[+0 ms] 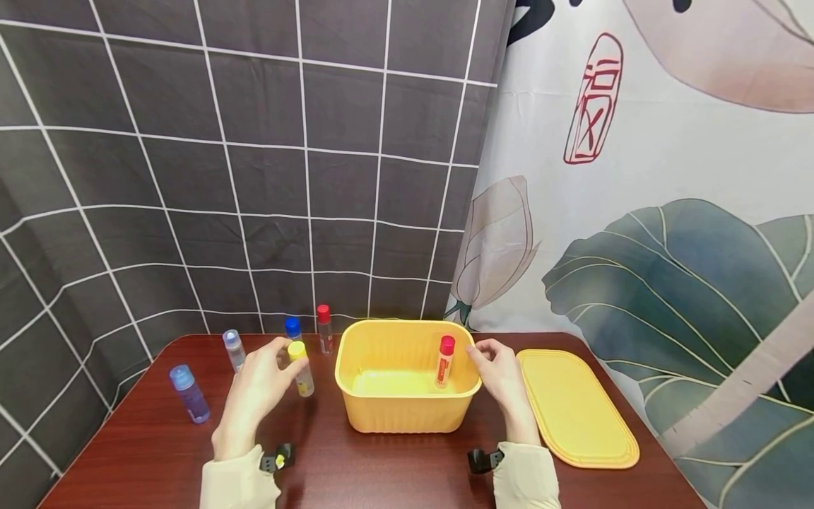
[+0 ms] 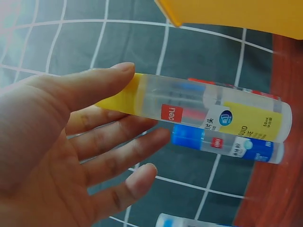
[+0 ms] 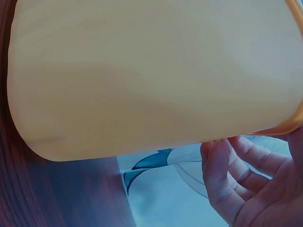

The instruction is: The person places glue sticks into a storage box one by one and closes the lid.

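Note:
My left hand pinches the yellow cap of an upright clear liquid glue bottle between thumb and fingers, left of the yellow plastic bin. In the left wrist view the bottle shows a red deli mark and a yellow label, while the lower fingers are spread away from it. With thumb and fingers, my right hand holds the bin's right rim. The right wrist view has its fingertips against the bin's outer wall. A red-capped glue bottle leans inside the bin at the right.
Behind the left hand stand a blue-capped glue bottle, a red-capped one and a clear one with a pale blue cap. A blue bottle is farther left. The yellow lid lies right of the bin on the brown table.

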Tool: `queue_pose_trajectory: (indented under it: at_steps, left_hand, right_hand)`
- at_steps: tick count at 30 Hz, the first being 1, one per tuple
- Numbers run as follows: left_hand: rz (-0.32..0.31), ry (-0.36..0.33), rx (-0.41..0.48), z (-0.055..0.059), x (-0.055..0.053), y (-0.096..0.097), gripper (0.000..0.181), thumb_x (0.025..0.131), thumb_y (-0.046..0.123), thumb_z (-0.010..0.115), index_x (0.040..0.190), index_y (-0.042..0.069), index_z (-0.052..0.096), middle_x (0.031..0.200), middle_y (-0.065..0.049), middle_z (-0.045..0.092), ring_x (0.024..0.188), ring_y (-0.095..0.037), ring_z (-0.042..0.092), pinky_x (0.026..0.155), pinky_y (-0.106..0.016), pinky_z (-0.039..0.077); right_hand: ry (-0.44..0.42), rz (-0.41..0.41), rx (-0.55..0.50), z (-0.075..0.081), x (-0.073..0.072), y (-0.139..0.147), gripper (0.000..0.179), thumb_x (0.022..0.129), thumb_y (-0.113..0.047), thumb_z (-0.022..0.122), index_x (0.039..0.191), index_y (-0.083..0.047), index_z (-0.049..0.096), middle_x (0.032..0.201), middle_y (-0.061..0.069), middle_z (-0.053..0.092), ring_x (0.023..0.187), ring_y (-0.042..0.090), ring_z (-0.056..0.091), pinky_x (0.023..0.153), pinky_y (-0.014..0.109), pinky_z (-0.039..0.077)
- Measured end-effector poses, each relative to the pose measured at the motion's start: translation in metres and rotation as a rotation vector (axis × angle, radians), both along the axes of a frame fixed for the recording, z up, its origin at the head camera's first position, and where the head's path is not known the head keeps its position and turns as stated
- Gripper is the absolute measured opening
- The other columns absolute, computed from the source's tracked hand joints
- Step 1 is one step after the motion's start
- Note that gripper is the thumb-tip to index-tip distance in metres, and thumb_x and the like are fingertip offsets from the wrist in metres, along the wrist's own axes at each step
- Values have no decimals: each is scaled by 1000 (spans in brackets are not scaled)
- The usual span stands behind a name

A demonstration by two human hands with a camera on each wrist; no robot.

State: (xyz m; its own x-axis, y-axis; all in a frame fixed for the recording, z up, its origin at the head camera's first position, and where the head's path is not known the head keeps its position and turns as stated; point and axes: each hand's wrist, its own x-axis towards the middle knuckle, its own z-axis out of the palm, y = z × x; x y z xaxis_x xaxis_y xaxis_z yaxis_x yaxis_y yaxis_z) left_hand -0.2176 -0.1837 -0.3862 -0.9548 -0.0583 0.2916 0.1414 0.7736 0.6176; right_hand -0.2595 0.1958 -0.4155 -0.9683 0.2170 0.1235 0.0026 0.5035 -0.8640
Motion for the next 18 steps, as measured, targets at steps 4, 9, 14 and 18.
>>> queue_pose_trajectory:
  at_steps: [4, 9, 14, 18]
  left_hand:
    - [2, 8, -10, 7, 3, 4, 37, 88, 23, 74, 117, 2, 64, 103, -15, 69, 93, -33, 65, 82, -52, 52]
    - [8, 39, -29, 16, 8, 9, 39, 87, 26, 75, 117, 3, 64, 102, -15, 69, 91, -32, 65, 82, -53, 52]
    - [19, 87, -30, 25, 16, 13, 40, 87, 27, 74, 118, 4, 64, 103, -15, 69, 91, -31, 65, 81, -53, 52]
    - [28, 148, -28, 32, 21, 16, 39, 86, 26, 74, 117, 5, 65, 103, -14, 69, 91, -31, 65, 81, -53, 52]
  right_hand:
    - [2, -1, 1, -1, 0, 0, 27, 94, -24, 65, 105, 0, 66, 84, 13, 64, 73, 22, 57, 62, 28, 48]
    - [2, -1, 9, -1, 0, 0, 27, 94, -25, 65, 105, -1, 66, 84, 11, 64, 73, 22, 57, 62, 28, 48]
    - [0, 1, 6, 0, 0, 0, 27, 94, -25, 65, 105, -1, 66, 83, 10, 63, 73, 22, 57, 62, 28, 49]
    - [0, -1, 4, 0, 0, 0, 27, 94, -25, 65, 105, -1, 66, 82, 10, 63, 73, 23, 57, 63, 28, 49]
